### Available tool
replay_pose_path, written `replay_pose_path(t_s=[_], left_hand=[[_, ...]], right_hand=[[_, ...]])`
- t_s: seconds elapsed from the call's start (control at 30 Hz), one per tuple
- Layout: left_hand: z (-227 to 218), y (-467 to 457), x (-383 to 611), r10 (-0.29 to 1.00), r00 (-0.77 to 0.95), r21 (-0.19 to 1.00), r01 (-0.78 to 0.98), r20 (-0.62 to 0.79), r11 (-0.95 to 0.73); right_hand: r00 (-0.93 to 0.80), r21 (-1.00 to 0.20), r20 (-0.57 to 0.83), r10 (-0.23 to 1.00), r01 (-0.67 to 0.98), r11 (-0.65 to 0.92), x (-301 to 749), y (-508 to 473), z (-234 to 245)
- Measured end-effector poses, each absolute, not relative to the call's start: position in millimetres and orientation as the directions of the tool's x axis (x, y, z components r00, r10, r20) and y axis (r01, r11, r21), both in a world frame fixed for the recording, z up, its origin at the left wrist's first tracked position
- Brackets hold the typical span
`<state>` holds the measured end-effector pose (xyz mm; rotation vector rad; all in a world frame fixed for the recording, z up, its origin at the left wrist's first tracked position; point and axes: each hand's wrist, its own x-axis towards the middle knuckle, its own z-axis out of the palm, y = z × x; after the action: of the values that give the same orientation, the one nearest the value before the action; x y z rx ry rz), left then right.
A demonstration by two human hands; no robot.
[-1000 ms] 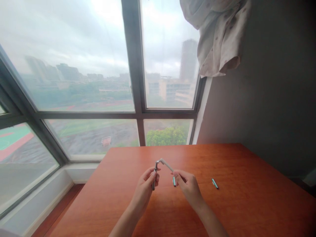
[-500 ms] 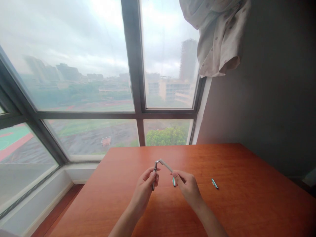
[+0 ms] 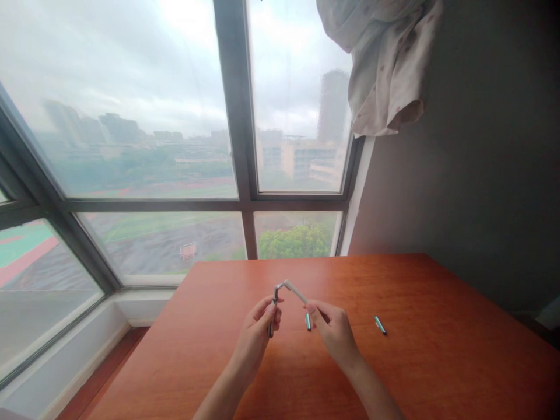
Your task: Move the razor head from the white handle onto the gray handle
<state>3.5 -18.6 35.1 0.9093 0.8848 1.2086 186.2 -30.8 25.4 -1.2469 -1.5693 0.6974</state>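
Head view, lower middle of the frame: the left hand [image 3: 258,335] is pinching one leg of a hinged metal tool [image 3: 283,290], its fingers pressed together around it, while the right hand [image 3: 333,332] is pinching the white leg. The tool is hanging between both sets of fingers, hinge pointing away, just above the worktop [image 3: 437,350]. A loosening pinch could, I judge, be letting the tool swing and drop. A teal piece [image 3: 308,321] is lying just beside the right fingers; another teal piece [image 3: 380,325] is lying further right. Beyond, the window [image 3: 175,146] and a curtain [image 3: 385,64] at upper right.
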Motion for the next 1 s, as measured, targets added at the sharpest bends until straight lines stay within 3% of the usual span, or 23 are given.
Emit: replay_pose_path(t_s=[1.0], left_hand=[[27.4, -15.4, -0.7, 0.992, 0.129, 0.965, -0.258, -0.013, 0.046]], right_hand=[[-0.082, -0.850, 0.362, 0.928, 0.379, 0.365, 187.3, -33.2, 29.3]])
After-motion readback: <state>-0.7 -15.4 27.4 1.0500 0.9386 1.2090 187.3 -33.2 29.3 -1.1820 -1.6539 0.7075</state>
